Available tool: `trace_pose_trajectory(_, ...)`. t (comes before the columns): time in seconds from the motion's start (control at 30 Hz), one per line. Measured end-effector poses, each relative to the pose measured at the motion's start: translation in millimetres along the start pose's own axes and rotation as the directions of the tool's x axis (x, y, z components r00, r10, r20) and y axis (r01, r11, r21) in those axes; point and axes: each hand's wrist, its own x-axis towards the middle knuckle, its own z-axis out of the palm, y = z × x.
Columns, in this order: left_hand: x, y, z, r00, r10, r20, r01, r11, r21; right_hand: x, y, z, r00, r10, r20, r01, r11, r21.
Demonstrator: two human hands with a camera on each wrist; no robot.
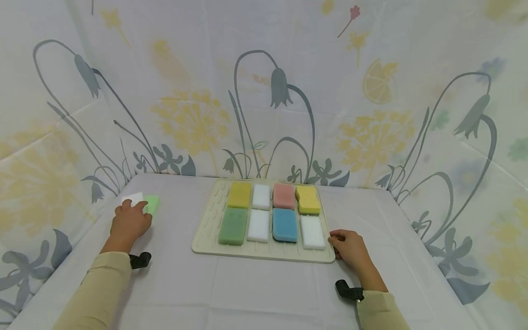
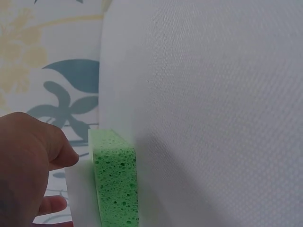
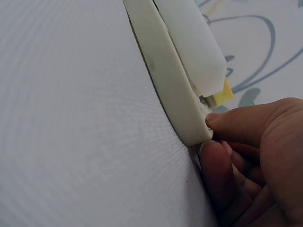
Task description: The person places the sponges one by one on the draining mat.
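At the left of the table my left hand (image 1: 131, 221) holds a white sponge (image 1: 133, 198) from above, its fingers bent over the block. In the left wrist view, one fingertip meets the edge of the white sponge (image 2: 83, 196), and other fingers are partly hidden behind it. A light green sponge (image 1: 151, 205), porous in the left wrist view (image 2: 117, 184), stands against its right side. My right hand (image 1: 349, 247) pinches the near right corner of a cream tray (image 1: 206, 247) between thumb and fingers, as the right wrist view shows on the tray's rim (image 3: 165, 80).
Two rows of sponges lie on the tray: yellow (image 1: 239, 195), white (image 1: 261, 197), pink (image 1: 283, 196) and notched yellow (image 1: 308, 200) behind; green (image 1: 233, 227), white (image 1: 258, 226), blue (image 1: 285, 225) and white (image 1: 312, 233) in front. A flowered cloth (image 1: 264, 91) hangs behind.
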Motion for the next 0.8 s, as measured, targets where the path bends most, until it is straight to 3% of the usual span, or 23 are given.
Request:
trace_pose_trajectory(0.33, 0.1, -1.1, -2.1, 0.999, 0.018, 0.03, -0.018, 1.0, 0.0, 1.2, -0.1, 0.0, 1.0, 0.006, 0.003, -0.006, 1.0, 0.001)
trace_pose_trajectory(0.8, 0.3, 2.2, 2.6, 0.994, 0.084, -0.072, -0.084, 0.996, 0.003, 0.6, -0.8, -0.8, 1.0, 0.007, 0.009, -0.007, 1.0, 0.004)
